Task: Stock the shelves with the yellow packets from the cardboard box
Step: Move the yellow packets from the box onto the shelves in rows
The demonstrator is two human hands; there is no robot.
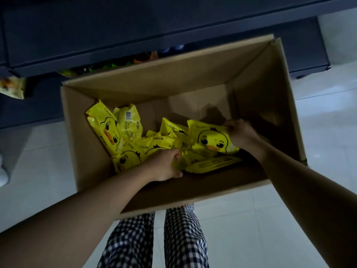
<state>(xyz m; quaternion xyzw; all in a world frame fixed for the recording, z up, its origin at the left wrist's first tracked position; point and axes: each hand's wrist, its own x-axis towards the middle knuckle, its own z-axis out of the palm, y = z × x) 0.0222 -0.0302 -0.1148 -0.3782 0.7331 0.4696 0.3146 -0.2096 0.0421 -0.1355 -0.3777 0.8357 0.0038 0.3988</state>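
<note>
Open cardboard box (193,74) on pale tiled floor (289,229), hard against dark shelves (135,31). Yellow packets (123,132) heaped inside. Right hand (239,132) pinches duck-face packet (210,139); left hand (166,164) curled, gripping another packet (183,159) in the heap.

You are looking into a plain brown cardboard box (257,78) holding bright yellow packets (211,139), each printed with a cartoon duck face: black eyes, orange bill, black lettering. One packet back (128,119) shows a white barcode patch. Your trousers (183,235) are black-and-white gingham check. The floor (318,122) is pale grey-white tile, and the shelves (96,31) are dark navy.
</note>
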